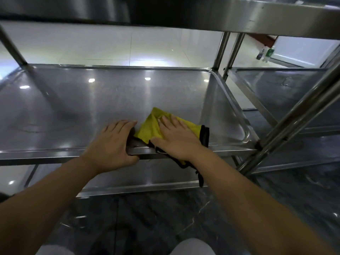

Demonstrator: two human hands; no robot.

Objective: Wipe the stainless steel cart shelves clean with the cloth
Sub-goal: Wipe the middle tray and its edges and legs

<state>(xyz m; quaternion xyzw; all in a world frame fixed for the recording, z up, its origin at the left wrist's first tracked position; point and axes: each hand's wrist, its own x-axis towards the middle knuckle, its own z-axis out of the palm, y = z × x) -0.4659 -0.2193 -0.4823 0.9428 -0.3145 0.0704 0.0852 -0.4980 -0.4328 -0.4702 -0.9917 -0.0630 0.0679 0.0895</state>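
Note:
A yellow cloth (pixel 149 129) with a black edge lies on the middle shelf (pixel 92 107) of the stainless steel cart, near its front right part. One end of the cloth hangs over the front rim. My right hand (pixel 176 137) presses flat on the cloth with straight fingers. My left hand (pixel 112 142) holds the shelf's front rim just left of the cloth, fingers on top and thumb underneath. The lower shelf (pixel 138 173) shows beneath the rim, and the underside of the top shelf (pixel 257 19) is overhead.
A slanted steel post (pixel 294 116) crosses at the right. Behind it stands a second steel cart (pixel 285 89). Bottles (pixel 265 52) stand on the pale tiled floor at the far right. Dark marbled floor lies under me.

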